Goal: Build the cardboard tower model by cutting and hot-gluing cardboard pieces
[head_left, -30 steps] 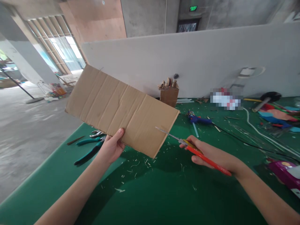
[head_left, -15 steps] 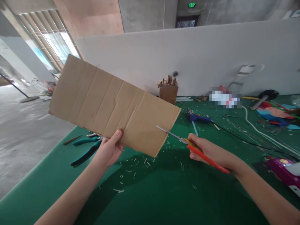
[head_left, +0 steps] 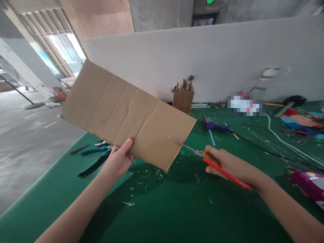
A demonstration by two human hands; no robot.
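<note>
Plainly, both hands were occupied, and the brown cardboard sheet (head_left: 121, 111) was held up over the green surface (head_left: 152, 219), in front of the white panel (head_left: 227, 60). Its long axis sloped from upper left down to lower right, so that the far left end rode high against the panel and the window side, while the right end dropped toward the scissors (head_left: 215, 166). The creases ran crosswise to that length, roughly parallel with the short edges, and the lowest corner pointed down at the scattered trimmings (head_left: 129, 204).

The left hand (head_left: 120, 160) gripped the sheet near the middle of its lower long edge, thumb pressed flat on the near face and the other fingers mostly hidden behind. The right hand (head_left: 224, 165) was closed around the scissors, whose handles were yellow and red. Their long axis slanted the same general way as the sheet's, the tip aimed up and to the left, the red handle reaching back toward the wrist. One blade crossed the short right edge and lay over the near face; the other could not be made out.

Teal-handled pliers (head_left: 94, 164) lay beside the left hand, handles toward the lower left. Beyond the right hand, a blue glue gun (head_left: 216, 127) rested on the surface.
</note>
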